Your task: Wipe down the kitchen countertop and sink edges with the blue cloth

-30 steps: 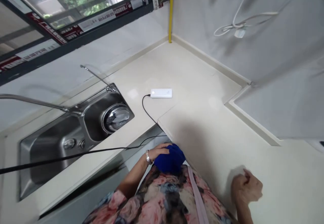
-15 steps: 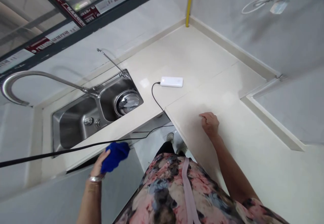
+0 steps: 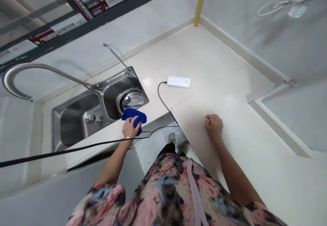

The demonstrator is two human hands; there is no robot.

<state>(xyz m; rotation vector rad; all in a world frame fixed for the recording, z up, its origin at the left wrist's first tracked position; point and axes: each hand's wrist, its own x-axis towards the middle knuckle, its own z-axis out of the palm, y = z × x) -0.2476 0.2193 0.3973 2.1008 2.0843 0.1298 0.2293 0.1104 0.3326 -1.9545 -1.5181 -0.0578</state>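
Observation:
My left hand (image 3: pixel 131 127) grips a blue cloth (image 3: pixel 134 114) at the front edge of the counter, just before the right basin of the steel sink (image 3: pixel 73 125). In that basin sits a round metal pot (image 3: pixel 121 103) with something silvery inside. My right hand (image 3: pixel 214 125) rests on the pale countertop (image 3: pixel 230 106), its fingers curled in; what they hold, if anything, is hidden. Farther back on the counter lies a white power bank (image 3: pixel 178 82) with a black cable plugged into its left end.
A black cable (image 3: pixel 84 147) stretches across the view in front of the sink. The large curved faucet (image 3: pixel 46 68) and a thin tap (image 3: pixel 114 56) rise behind the basins. A yellow pipe (image 3: pixel 201 2) stands in the corner.
My left hand has moved up and to the right with the blue cloth, from in front of the cabinet to the counter edge by the sink. My right hand has hardly moved.

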